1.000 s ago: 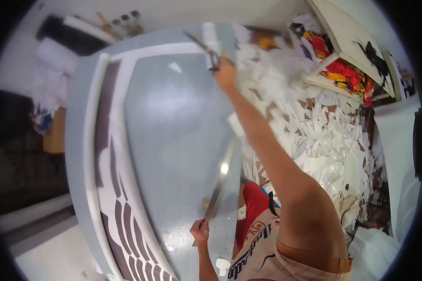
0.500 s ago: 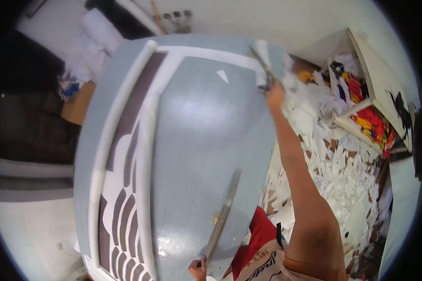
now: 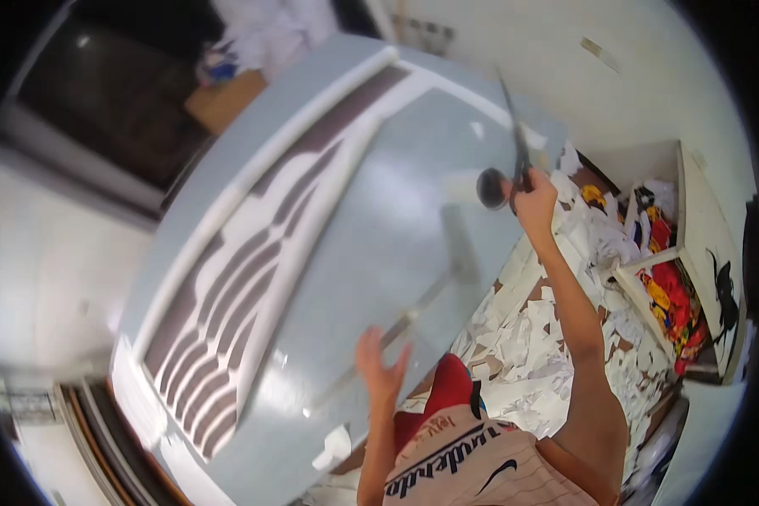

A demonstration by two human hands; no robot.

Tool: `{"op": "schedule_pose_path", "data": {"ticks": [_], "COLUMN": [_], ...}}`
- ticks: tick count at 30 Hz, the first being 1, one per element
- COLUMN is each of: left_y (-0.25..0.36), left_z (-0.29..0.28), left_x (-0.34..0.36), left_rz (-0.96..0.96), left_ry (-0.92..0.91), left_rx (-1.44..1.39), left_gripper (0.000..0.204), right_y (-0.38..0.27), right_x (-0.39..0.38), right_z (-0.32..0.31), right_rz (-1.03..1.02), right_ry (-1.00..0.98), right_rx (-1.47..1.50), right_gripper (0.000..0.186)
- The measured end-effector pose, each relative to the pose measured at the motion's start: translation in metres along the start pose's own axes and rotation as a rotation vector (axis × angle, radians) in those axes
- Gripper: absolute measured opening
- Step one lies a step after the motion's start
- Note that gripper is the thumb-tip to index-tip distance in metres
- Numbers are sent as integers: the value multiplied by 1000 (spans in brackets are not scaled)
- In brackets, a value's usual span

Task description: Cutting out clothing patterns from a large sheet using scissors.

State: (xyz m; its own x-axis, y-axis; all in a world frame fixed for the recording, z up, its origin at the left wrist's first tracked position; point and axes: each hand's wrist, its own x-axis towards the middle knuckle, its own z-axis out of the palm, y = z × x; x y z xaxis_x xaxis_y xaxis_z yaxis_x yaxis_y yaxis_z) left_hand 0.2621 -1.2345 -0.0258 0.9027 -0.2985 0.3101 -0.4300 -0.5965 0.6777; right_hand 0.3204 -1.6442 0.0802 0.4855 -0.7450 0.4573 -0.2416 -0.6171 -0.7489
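The scissors [image 3: 521, 150] are right of centre in the upper half of the frame, their blades pointing toward the top edge and blurred. The right hand [image 3: 536, 202] is closed around their handles, above the far right edge of the table. Largest of all is the blue-grey table [image 3: 379, 244], which slants from the lower left up to the upper right. White scraps [image 3: 557, 337] cover the ground along its right side. On the table's left half lies a long white sheet [image 3: 329, 211] with curved brown openings. At the right of the frame, a pale open box [image 3: 683, 219] holds red and yellow cloth [image 3: 670, 291]. A thin ruler [image 3: 430, 295] lies diagonally below the centre; the left hand [image 3: 381, 364] is over it, fingers spread and thumb apart, and I cannot tell whether it touches. Just beside the right hand is a dark round shape [image 3: 491, 188], too blurred to identify. A white piece [image 3: 333, 447] lies at the lower table edge, and a smaller white triangle [image 3: 478, 130] near the blades.
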Motion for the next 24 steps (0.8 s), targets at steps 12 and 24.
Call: {"op": "schedule_pose_path", "data": {"ticks": [12, 24], "left_y": [-7, -144], "left_z": [-283, -489], "left_x": [-95, -300], "left_rz": [361, -167], "left_ry": [581, 394], "left_rx": [175, -157], "left_gripper": [89, 26], "right_y": [-321, -421], "right_x": [-369, -552], "right_z": [-44, 29], "right_rz": [360, 285], "right_ry": [-918, -1441], "right_rx": [787, 713], "right_gripper": [16, 21]}}
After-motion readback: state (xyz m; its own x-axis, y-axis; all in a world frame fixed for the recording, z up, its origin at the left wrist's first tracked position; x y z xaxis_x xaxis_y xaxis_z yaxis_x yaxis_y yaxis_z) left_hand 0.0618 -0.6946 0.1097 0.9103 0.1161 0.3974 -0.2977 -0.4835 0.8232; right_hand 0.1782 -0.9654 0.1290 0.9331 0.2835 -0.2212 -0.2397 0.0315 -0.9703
